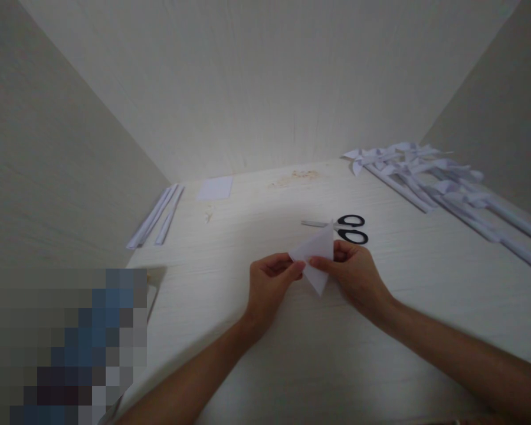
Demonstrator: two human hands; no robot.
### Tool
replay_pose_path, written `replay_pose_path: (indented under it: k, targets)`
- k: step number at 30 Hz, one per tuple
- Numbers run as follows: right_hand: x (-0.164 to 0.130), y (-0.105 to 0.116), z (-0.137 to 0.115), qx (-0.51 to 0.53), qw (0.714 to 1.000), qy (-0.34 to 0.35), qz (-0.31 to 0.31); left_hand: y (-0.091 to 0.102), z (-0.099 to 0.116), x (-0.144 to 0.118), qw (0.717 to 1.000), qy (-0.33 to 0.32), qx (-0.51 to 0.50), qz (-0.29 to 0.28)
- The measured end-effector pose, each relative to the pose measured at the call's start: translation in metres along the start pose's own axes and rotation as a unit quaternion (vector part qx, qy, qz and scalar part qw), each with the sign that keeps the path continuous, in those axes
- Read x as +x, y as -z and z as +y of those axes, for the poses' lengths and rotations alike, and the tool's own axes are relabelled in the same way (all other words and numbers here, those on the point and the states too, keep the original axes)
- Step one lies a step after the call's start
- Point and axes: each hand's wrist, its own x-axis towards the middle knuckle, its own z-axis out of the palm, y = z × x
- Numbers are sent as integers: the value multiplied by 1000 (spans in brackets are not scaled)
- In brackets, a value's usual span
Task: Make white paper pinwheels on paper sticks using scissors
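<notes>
Folded white paper [317, 243] is being held up over the table [230, 230], centre-right of view, between both hands. Its long axis is running near to far, close to vertical in view: one sharp tip is pointing away from the person, overlapping the scissors in view, the other is pointing back toward the person. A third corner is pointing left, into the left hand [272, 280]. That hand is pinching the corner, thumb on top. Right hand [356, 271] is gripping the right edge, thumb pressing on the face, other fingers curling behind.

Scissors [350, 225] are lying just beyond, blades pointing left, black handles right. Farther left, a flat paper sheet [215, 188] is lying near the back wall [265, 88]; paper strips [153, 218] are lying by the left side. A pile of folded paper pieces and rolled sticks [446, 188] is lying far right. Lower-left corner is pixelated.
</notes>
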Motion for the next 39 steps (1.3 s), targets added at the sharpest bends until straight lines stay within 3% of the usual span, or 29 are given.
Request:
replay_pose_path:
  k: [9, 35, 39]
  targets:
    - [0, 0, 3, -27, 1000, 14, 8, -3, 2, -1, 996, -8, 89, 8]
    - [-3, -1, 3, -56, 998, 34, 26, -1, -3, -1, 996, -18, 80, -26]
    - [-1, -2, 1, 5, 1000, 9, -24, -1, -2, -2, 997, -28, 71, -24]
